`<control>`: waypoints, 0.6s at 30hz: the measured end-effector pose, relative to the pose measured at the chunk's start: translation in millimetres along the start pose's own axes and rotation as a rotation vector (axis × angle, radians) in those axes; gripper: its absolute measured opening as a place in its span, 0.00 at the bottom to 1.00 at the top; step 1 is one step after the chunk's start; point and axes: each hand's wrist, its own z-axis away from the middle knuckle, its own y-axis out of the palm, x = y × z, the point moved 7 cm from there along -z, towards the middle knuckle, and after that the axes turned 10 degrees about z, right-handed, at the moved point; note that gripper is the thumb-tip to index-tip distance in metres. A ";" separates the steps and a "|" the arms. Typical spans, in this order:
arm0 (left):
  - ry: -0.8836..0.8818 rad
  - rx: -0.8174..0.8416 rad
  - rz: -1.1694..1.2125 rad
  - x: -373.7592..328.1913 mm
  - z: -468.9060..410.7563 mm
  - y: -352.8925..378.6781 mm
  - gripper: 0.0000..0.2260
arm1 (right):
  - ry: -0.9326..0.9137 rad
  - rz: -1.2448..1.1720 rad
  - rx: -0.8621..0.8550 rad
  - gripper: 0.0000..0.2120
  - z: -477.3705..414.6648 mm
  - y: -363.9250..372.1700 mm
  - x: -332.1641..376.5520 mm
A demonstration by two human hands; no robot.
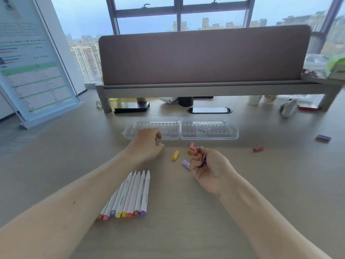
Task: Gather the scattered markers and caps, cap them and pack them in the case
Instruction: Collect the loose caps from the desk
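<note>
- While the right hand [209, 166] sits just right of centre frame with its fingers curled inward, it clutches several caps, a dark purple cap [203, 160] showing plainly between the fingers (how many more it holds I cannot tell).
- Left hand [147, 144], centre frame, is loosely curled and holds nothing visible; its fingertips lie over the near edge of the case.
- Loose caps lie on the worktop [186, 221] around the right hand: a yellow cap [175, 155] to its left, a lilac cap [186, 164] touching its fingers, a pink cap [192, 146] and an orange-brown cap [190, 151] just above it.
- Further right, well apart, lie a red cap [258, 148] and a blue-grey cap [323, 137].
- Clear plastic case [209, 128] lies open and flat above the hands, both halves side by side, with no markers inside.
- Bundle of white markers [130, 193] lies in the lower centre, between the forearms, side by side; their coloured ends point down-frame and their uncapped tips point up-frame.
- Black phone [131, 107] rests under the shelf, upper centre-left.
</note>
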 end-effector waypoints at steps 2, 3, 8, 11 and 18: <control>-0.021 0.028 -0.081 5.3 -2.7 9.8 0.04 | -0.030 -0.012 -0.011 0.15 5.0 -5.0 3.9; -0.015 0.029 -0.101 3.2 -3.0 11.3 0.03 | -0.041 -0.020 -0.020 0.16 7.7 -7.2 5.3; 0.054 0.059 -0.093 -19.2 -4.4 9.6 0.08 | -0.041 -0.022 -0.011 0.18 10.0 -7.7 7.7; 0.073 0.165 -0.281 -29.6 2.7 25.4 0.09 | -0.042 -0.052 -0.004 0.19 9.3 -3.7 5.3; 0.011 0.148 -0.104 -23.1 8.9 9.5 0.05 | -0.081 -0.026 -0.047 0.20 12.6 -18.2 8.2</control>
